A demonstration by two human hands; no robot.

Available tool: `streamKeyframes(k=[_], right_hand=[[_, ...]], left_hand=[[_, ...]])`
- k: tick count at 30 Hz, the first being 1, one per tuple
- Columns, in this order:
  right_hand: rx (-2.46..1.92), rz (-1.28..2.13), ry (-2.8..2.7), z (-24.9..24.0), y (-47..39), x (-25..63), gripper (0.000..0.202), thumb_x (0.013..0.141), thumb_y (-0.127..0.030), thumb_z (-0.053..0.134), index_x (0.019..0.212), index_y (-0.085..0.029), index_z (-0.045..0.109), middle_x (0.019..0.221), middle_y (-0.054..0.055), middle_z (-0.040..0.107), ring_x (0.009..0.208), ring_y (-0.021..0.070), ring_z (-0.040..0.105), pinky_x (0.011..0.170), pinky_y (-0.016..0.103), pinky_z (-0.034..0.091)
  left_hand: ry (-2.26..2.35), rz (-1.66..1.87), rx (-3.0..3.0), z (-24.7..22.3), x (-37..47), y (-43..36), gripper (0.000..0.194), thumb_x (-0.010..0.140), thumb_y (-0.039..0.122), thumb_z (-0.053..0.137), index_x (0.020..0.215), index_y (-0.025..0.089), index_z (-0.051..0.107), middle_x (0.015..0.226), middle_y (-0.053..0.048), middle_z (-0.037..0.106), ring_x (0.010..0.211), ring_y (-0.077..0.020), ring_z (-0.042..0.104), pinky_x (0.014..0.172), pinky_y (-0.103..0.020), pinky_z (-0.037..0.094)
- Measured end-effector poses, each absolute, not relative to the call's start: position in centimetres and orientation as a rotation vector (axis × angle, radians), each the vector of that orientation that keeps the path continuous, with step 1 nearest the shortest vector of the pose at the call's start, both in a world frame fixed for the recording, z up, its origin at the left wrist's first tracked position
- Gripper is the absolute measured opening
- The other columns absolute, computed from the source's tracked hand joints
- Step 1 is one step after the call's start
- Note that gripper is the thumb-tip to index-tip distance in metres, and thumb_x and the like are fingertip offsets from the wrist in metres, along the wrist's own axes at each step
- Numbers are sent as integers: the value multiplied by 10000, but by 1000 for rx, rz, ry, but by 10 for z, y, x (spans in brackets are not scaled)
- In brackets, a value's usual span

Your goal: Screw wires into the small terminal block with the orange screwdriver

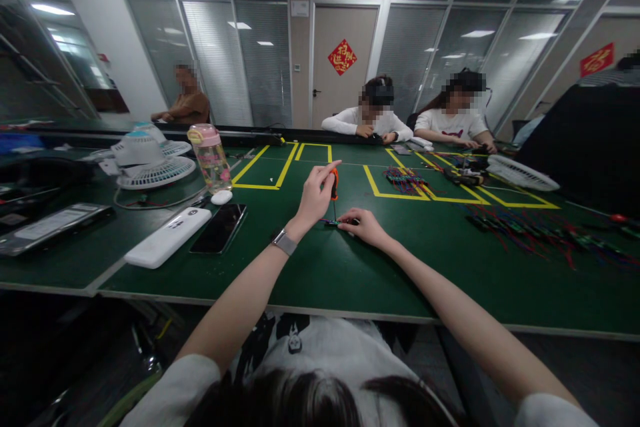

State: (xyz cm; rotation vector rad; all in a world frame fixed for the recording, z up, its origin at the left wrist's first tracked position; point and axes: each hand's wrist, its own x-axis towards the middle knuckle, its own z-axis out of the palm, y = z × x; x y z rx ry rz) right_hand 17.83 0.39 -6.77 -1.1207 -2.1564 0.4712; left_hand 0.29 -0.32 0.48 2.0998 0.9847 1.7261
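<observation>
My left hand point(317, 193), with a watch on its wrist, is wrapped round the orange and black handle of a screwdriver point(335, 185). The screwdriver stands upright, its thin shaft pointing down at a small green circuit board point(331, 222) on the green table point(320, 280). From the right, my right hand point(366, 227) pinches the board's right end between its fingertips. Thin wires show at the board's left side. Where exactly the tip meets the board is too small to tell.
On the left lie a phone point(219, 228), a white power bank point(169, 237), a pink-lidded bottle point(210, 159) and white fans point(157, 167). Wired boards point(406, 180) lie in a yellow-taped area, with more wired boards point(540, 230) at right. Several people sit across the table.
</observation>
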Motion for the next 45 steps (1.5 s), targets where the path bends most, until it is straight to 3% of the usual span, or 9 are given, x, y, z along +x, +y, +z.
streamKeyframes(k=[5, 11, 16, 20, 24, 28, 36, 41, 45], right_hand=[[-1114, 460, -2159, -69, 5, 179, 186, 772, -265, 659, 898, -159, 746, 807, 67, 671, 722, 156, 594, 693, 276, 458], [-1125, 458, -2157, -68, 4, 178, 180, 768, -268, 664, 888, -165, 749, 801, 63, 666, 725, 160, 598, 688, 273, 457], [-1112, 474, -2159, -69, 4, 178, 181, 777, -269, 654, 891, -162, 747, 810, 65, 670, 725, 160, 600, 694, 277, 461], [-1112, 474, -2161, -68, 4, 178, 189, 777, -267, 654, 901, -158, 746, 813, 66, 669, 723, 159, 599, 690, 275, 461], [-1122, 475, -2161, -67, 3, 178, 189, 777, -261, 658, 899, -147, 746, 811, 69, 666, 713, 154, 594, 685, 269, 456], [-1123, 466, -2166, -68, 4, 178, 184, 774, -258, 663, 899, -152, 746, 809, 64, 665, 710, 149, 589, 679, 262, 451], [-1093, 467, -2164, -71, 7, 179, 185, 777, -266, 660, 896, -155, 746, 804, 65, 666, 713, 153, 595, 682, 266, 454], [-1093, 480, -2159, -69, 5, 179, 180, 775, -259, 662, 892, -152, 747, 809, 67, 668, 718, 155, 597, 689, 269, 455], [-1109, 482, -2151, -69, 5, 178, 178, 771, -260, 665, 888, -154, 747, 804, 64, 666, 715, 153, 594, 685, 267, 454]], left_hand=[[833, 1640, 2005, 3, 5, 0, 348, 936, 207, 405, 1264, 231, 519, 1108, -64, 617, 893, -136, 621, 792, -268, 498], [1123, 1867, 2129, 2, 7, -8, 179, 836, 314, 619, 989, 224, 636, 898, -27, 538, 799, -140, 548, 764, -267, 473], [1038, 1779, 2133, 2, 9, -8, 283, 945, 244, 402, 1175, 223, 565, 1079, -68, 543, 977, -154, 556, 899, -301, 445], [873, 1728, 2005, 1, 9, -2, 338, 940, 191, 390, 1255, 225, 506, 1226, -76, 566, 1075, -158, 567, 915, -299, 452], [921, 1814, 1948, 0, 8, -2, 268, 902, 219, 499, 1159, 209, 575, 1068, -58, 628, 916, -141, 605, 818, -267, 481], [1130, 1916, 2050, 2, 7, -7, 159, 841, 291, 615, 967, 201, 653, 871, -25, 565, 789, -132, 549, 755, -252, 463], [973, 1770, 2140, 0, 8, -4, 357, 959, 211, 354, 1283, 250, 499, 1131, -61, 572, 1016, -149, 561, 907, -291, 438], [977, 1834, 2043, -2, 7, -1, 284, 913, 256, 498, 1187, 232, 569, 1022, -43, 625, 879, -137, 594, 806, -260, 473], [1172, 1832, 2015, 2, 4, -3, 216, 894, 324, 535, 1055, 219, 634, 877, -32, 557, 755, -129, 556, 733, -252, 470]])
